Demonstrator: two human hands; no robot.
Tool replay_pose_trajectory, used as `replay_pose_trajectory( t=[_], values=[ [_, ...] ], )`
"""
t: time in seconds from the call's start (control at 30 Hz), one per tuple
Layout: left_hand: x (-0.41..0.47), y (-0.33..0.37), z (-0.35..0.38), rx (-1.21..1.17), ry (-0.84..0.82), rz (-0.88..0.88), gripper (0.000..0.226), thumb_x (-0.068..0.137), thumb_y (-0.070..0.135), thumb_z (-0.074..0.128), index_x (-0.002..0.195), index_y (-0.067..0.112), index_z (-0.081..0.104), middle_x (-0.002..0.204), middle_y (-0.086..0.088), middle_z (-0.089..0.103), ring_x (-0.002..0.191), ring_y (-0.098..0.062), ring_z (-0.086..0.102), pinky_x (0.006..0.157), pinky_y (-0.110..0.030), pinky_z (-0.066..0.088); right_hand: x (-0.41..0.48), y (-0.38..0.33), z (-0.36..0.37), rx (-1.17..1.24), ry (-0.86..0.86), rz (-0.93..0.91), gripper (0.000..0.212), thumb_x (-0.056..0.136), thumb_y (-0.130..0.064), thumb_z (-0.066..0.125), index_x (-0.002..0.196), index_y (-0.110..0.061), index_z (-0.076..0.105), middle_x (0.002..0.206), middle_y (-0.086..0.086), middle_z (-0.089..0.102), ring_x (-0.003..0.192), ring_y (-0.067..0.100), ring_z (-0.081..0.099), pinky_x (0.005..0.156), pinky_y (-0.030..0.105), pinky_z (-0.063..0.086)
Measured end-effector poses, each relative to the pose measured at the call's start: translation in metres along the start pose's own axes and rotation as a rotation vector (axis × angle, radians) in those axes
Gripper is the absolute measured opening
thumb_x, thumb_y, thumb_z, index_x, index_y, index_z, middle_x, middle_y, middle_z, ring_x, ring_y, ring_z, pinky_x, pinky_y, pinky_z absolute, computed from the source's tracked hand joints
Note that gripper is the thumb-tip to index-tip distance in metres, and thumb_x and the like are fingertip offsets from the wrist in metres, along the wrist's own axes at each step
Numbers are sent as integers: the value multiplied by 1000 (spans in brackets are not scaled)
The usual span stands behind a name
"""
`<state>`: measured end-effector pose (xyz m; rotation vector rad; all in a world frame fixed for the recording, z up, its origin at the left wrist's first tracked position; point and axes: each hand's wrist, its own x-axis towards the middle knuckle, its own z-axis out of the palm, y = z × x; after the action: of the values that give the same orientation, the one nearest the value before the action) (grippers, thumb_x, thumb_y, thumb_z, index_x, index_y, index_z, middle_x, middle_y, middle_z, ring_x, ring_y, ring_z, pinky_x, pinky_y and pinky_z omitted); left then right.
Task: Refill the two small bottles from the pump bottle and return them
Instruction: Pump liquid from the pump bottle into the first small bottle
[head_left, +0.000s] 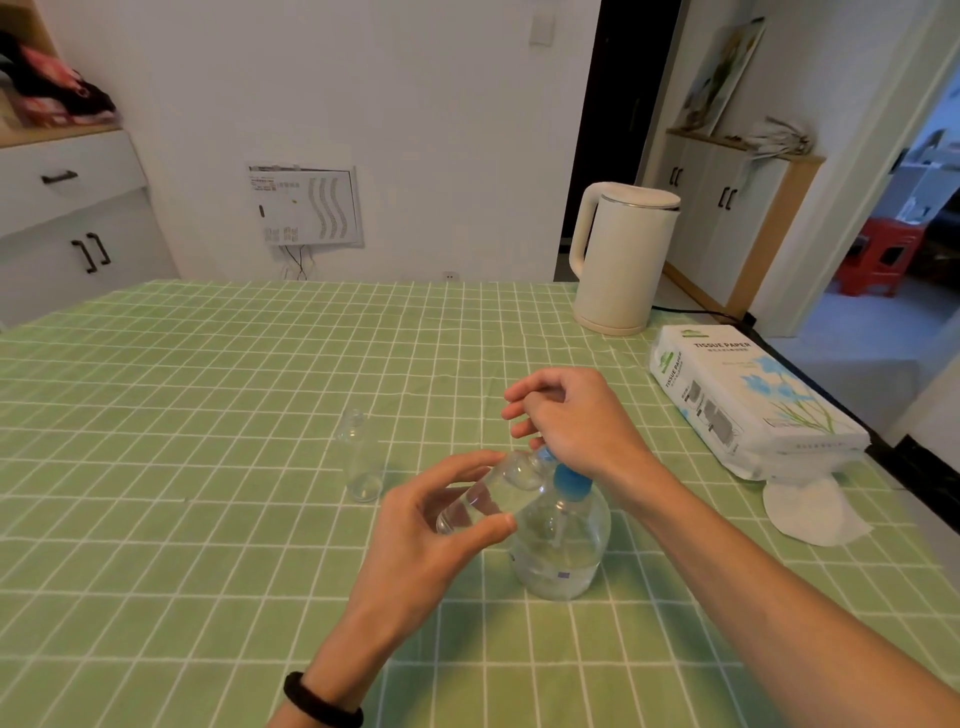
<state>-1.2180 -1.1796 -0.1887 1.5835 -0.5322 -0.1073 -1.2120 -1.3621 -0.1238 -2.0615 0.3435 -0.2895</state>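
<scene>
A clear round pump bottle (563, 545) with a blue pump head stands on the green checked tablecloth, partly filled with clear liquid. My left hand (415, 525) grips a small clear bottle (493, 491), tilted with its mouth up against the blue nozzle. My right hand (566, 415) rests on top of the pump head, palm and heel pressing it, fingers loosely curled. The pump head is mostly hidden under that hand. A second small clear bottle (358, 457) stands upright and uncapped to the left, apart from both hands.
A white electric kettle (618, 254) stands at the table's far right with its cord running off the edge. A tissue paper pack (748, 400) lies at the right, with white cotton pads (810, 512) in front of it. White cabinets line the walls.
</scene>
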Motion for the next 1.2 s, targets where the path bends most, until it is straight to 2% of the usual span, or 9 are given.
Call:
replay_pose_trajectory(
  t=[0.17, 0.3, 0.43, 0.63, 0.7, 0.87, 1.07, 1.13, 1.2],
  values=[
    [0, 1, -1, 12, -2, 19, 58, 77, 2, 91, 114, 45, 77, 112, 14, 81, 99, -16, 78, 94, -36, 64, 1, -2, 1, 1, 2, -6, 32, 99, -4, 49, 94, -21, 75, 87, -4, 80, 73, 7, 77, 72, 31, 62],
    [1, -2, 0, 11, 9, 1, 59, 77, 4, 91, 113, 48, 77, 112, 14, 82, 101, -15, 78, 95, -41, 64, 1, 2, 2, 33, 6, 3, 36, 99, -1, 46, 93, -21, 75, 85, -4, 80, 73, 8, 77, 72, 32, 64],
    [1, -6, 1, 16, 9, -35, 56, 77, 6, 92, 115, 44, 78, 112, 11, 82, 102, -21, 77, 96, -55, 61, -1, 8, 5, 22, -9, 26, 35, 98, 1, 47, 93, -18, 76, 83, -3, 80, 72, 8, 77, 73, 31, 62],
    [-1, -5, 2, 9, 6, -47, 55, 77, 5, 91, 115, 43, 78, 110, 7, 82, 100, -24, 77, 97, -57, 60, -3, 7, 5, 15, 4, 22, 36, 98, 0, 46, 92, -19, 75, 83, -3, 80, 73, 8, 77, 74, 32, 63],
    [-2, -4, 1, 19, 7, -39, 55, 78, 5, 91, 114, 44, 78, 107, 7, 82, 97, -22, 77, 96, -53, 61, -4, 6, 4, 6, 11, 19, 35, 98, -1, 46, 92, -19, 75, 84, -4, 80, 73, 8, 77, 73, 31, 62],
    [-2, 0, 0, 25, 2, -1, 55, 78, 2, 90, 114, 43, 78, 111, 11, 82, 98, -13, 78, 91, -32, 64, -2, -3, -1, -14, 18, -10, 28, 100, -7, 52, 93, -23, 75, 85, -8, 79, 72, 4, 76, 70, 27, 61],
    [-2, 0, 0, 24, 3, 10, 58, 78, 1, 90, 113, 46, 78, 111, 13, 82, 98, -12, 78, 86, -23, 62, -1, -1, 0, 9, 15, 0, 33, 100, -4, 48, 94, -20, 75, 87, -5, 79, 72, 5, 76, 70, 25, 57],
    [-1, -2, 0, 30, 5, -2, 58, 78, 3, 91, 113, 47, 78, 112, 13, 82, 101, -13, 78, 88, -27, 63, -1, 1, 1, 7, 19, -4, 36, 100, -3, 46, 93, -21, 75, 86, -6, 79, 72, 5, 76, 69, 24, 57],
    [1, -6, 0, 37, 9, -22, 56, 77, 6, 93, 114, 45, 78, 112, 12, 82, 102, -17, 78, 92, -40, 64, 0, 4, 2, 1, 3, 8, 36, 99, -1, 45, 93, -20, 76, 84, -5, 79, 71, 5, 76, 67, 23, 55]
  ],
)
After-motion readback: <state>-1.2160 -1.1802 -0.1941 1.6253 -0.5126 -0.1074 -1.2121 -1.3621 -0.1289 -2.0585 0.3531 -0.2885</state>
